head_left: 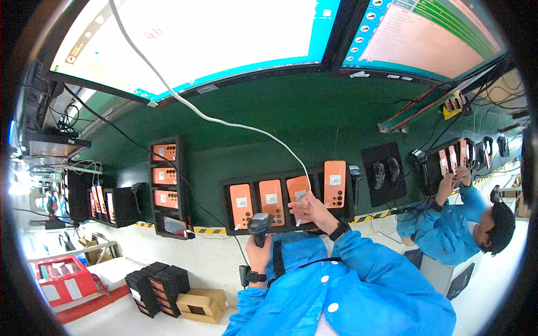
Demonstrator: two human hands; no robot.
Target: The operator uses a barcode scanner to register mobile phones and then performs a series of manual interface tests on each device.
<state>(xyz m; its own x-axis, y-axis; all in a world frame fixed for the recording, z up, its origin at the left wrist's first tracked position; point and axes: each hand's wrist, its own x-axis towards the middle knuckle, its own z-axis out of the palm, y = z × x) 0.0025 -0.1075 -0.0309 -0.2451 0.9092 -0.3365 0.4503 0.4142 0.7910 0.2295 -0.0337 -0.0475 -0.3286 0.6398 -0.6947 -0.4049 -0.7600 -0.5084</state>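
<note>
My left hand (259, 251) grips a black handheld scanner (260, 224), held upright just below a black tray (227, 204) on the green bench. In that tray lie several orange phone-like devices (241, 205), each with a small white label. My right hand (311, 211) reaches over the tray with its fingers spread, touching the lower edge of the third orange device (297, 191). A fourth orange device (334, 183) stands just right of that hand. Both my sleeves are bright blue, with a dark band on each wrist.
A white cable (224, 121) runs from above down to the tray. Another black tray (166, 179) with orange devices stands left. Two large lit screens (196, 39) hang above. A co-worker in blue (454, 224) handles devices at right. A red bin (61, 277) and stacked black trays (157, 285) sit lower left.
</note>
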